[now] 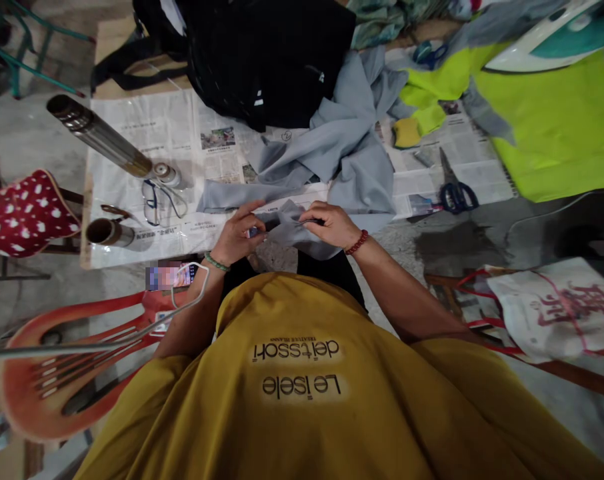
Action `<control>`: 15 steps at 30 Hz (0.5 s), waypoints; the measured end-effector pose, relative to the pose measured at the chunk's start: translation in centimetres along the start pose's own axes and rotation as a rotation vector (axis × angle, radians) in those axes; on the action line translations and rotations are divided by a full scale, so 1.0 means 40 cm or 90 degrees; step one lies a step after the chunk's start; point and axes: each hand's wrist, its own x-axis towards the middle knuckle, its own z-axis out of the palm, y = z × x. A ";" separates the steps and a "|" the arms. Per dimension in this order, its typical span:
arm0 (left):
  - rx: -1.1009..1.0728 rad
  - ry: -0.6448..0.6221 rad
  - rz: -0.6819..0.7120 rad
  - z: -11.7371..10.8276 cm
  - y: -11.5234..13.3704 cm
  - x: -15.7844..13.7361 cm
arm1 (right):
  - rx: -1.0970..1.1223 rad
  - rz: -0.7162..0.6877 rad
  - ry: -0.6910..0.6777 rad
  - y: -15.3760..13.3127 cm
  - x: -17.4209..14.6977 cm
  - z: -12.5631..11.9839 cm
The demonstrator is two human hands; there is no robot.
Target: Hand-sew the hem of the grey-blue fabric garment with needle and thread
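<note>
My left hand (239, 233) pinches the edge of a grey cloth (285, 230) at the near edge of the table, its index finger lifted. Facing it, my right hand (332, 229) is closed on a thin dark tool (312, 222), whose tip points at the cloth; its exact kind is too small to make out. Between the hands the cloth is bunched up, and part of it hangs over the table edge. More grey fabric (352, 147) lies crumpled beyond my right hand.
Newspaper (147, 133) covers the table. Glasses (155, 203), a steel thermos (102, 137) and a cup (109, 232) stand left. Scissors (455, 190), a yellow sponge (407, 133) and an iron (552, 40) on lime fabric (557, 127) lie right. A black bag (267, 60) sits behind.
</note>
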 end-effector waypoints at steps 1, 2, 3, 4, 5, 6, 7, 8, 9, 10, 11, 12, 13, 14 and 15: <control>-0.003 0.000 0.002 -0.003 0.008 0.003 | 0.001 -0.003 -0.001 -0.003 -0.002 -0.003; -0.003 0.000 0.005 -0.005 0.015 0.005 | 0.001 -0.005 0.000 -0.005 -0.004 -0.006; -0.001 0.001 0.008 -0.005 0.022 0.006 | 0.002 -0.003 0.003 -0.007 -0.005 -0.009; 0.001 0.002 0.012 -0.005 0.029 0.007 | 0.004 0.000 0.007 -0.009 -0.007 -0.013; 0.002 0.006 0.014 -0.005 0.037 0.008 | 0.008 0.005 0.014 -0.012 -0.008 -0.018; 0.002 0.012 0.015 -0.005 0.045 0.007 | 0.013 0.011 0.022 -0.014 -0.008 -0.023; 0.000 0.022 0.012 -0.004 0.053 0.006 | 0.021 0.017 0.030 -0.017 -0.009 -0.028; -0.005 0.032 0.004 -0.004 0.061 0.005 | 0.030 0.023 0.038 -0.020 -0.009 -0.033; -0.010 0.044 -0.009 -0.004 0.067 0.004 | 0.040 0.029 0.045 -0.023 -0.009 -0.038; -0.017 0.056 -0.024 -0.002 0.072 0.004 | 0.050 0.035 0.051 -0.026 -0.008 -0.043; -0.025 0.069 -0.039 0.000 0.075 0.005 | 0.058 0.042 0.056 -0.028 -0.006 -0.047; -0.035 0.083 -0.053 0.003 0.074 0.007 | 0.065 0.049 0.061 -0.030 -0.004 -0.050; -0.047 0.098 -0.065 0.007 0.070 0.010 | 0.069 0.057 0.066 -0.030 -0.001 -0.052; -0.061 0.115 -0.077 0.013 0.064 0.015 | 0.073 0.068 0.069 -0.028 0.003 -0.054; -0.075 0.127 -0.092 0.019 0.054 0.022 | 0.078 0.081 0.070 -0.025 0.009 -0.054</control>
